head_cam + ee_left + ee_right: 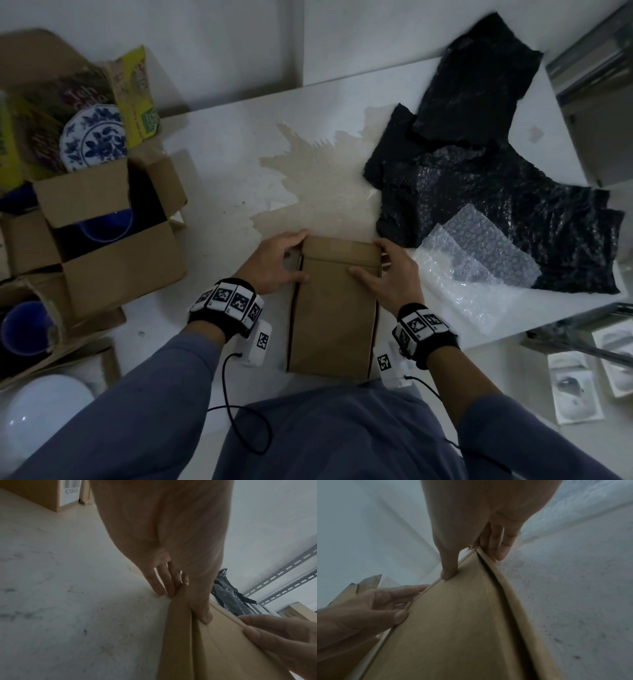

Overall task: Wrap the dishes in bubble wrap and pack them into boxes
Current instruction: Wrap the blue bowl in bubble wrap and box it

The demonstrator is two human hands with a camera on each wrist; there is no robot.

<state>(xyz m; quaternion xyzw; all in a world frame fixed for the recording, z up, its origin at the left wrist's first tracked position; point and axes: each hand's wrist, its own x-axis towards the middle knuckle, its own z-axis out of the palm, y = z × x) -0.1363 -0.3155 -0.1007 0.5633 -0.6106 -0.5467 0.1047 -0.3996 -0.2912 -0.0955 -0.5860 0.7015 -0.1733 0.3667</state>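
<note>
Left hand (279, 263) and right hand (387, 274) gripping the far corners of a flattened cardboard box (334, 308), thumbs on top, fingers curled over its edges, box plain brown, lying on the white table (219, 164) left of clear bubble wrap (479, 270).

A white table (219, 164) carries a flat cardboard box (334, 308) at its near edge. Black bubble wrap (479, 192) and clear bubble wrap (479, 270) lie right; open cartons (113, 260) stand left.
</note>
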